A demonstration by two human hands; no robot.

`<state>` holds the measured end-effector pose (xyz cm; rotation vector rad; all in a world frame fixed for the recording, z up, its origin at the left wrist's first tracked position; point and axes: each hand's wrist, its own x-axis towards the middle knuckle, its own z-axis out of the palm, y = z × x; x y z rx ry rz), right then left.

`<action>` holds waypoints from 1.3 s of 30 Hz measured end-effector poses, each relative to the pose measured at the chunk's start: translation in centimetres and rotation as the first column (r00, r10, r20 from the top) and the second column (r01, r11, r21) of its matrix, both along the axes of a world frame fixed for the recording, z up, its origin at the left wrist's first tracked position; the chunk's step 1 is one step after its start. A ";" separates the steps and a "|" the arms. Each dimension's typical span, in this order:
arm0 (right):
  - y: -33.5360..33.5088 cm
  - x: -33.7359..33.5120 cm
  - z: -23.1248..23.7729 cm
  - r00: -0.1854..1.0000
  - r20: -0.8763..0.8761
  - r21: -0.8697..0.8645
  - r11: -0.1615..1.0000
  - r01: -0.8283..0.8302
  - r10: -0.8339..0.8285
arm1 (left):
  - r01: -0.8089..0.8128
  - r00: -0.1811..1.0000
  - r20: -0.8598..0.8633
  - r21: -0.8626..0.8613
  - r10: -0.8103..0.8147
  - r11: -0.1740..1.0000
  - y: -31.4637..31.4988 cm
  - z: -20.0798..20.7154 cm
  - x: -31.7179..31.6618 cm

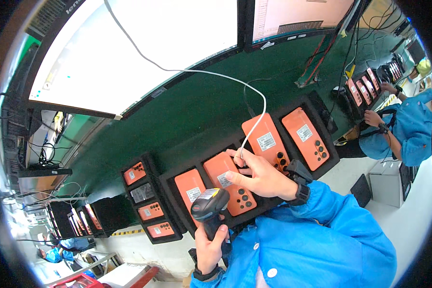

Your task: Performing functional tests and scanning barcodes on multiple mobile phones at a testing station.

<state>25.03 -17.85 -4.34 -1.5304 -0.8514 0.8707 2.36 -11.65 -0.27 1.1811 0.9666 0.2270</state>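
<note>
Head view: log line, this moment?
left hand: holding black scanner | right hand: at white cable | orange phones: in black tray

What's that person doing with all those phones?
Someone in a blue coat is working over a black tray with four orange phones lying back side up. The left hand grips a black scanner by its handle. The right hand is over the phones, its fingers closed around a pale cable. I can't tell whether the scanner is reading anything. Off to the right, another worker has hands by more phones.
</note>
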 end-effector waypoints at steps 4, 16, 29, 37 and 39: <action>0.5 0.0 0.9 0.994 -0.109 -0.027 1.000 -0.014 0.011 | 0.025 0.999 -0.030 0.097 -0.022 0.995 2.3 0.4 -1.7; 2.3 -1.9 -2.5 0.977 0.158 -0.070 0.986 0.154 -0.142 | -0.082 0.952 -0.180 0.630 0.249 0.772 21.1 -31.7 -8.2; 0.5 -1.4 3.6 0.945 -0.323 0.231 0.973 0.027 0.051 | 0.000 0.839 -0.263 0.875 0.476 0.484 23.0 -31.4 -5.0; 0.4 0.3 5.6 0.994 0.096 0.151 0.986 -0.070 0.056 | 0.019 0.954 0.194 0.722 -0.229 0.691 7.6 1.0 4.4; 0.9 0.1 5.9 0.995 0.032 0.103 0.990 -0.096 0.093 | 0.157 0.944 0.099 0.703 -0.314 0.693 6.2 0.5 5.5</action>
